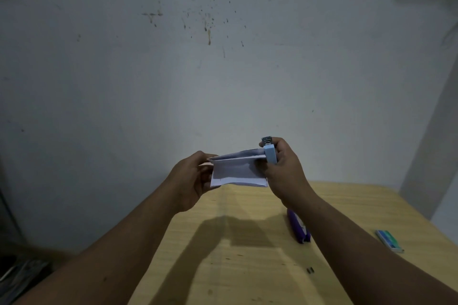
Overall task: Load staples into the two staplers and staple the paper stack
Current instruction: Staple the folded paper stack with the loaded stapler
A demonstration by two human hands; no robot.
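Nearest us, our forearms rise off the table (247, 267). Our right hand (285, 171) grips the blue stapler (270, 155) clamped on the paper (238, 171), held in the air; our left hand (192, 181) pinches the other end. The folded white stack looks light and floppy, best held near the edge being stapled. A purple stapler (298, 228) lies below.

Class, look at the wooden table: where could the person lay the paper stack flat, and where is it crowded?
Free: the bare table left of the purple stapler, under the left hand, and the far right corner behind the staple box. Crowded: between the purple stapler, staple box and loose staples.
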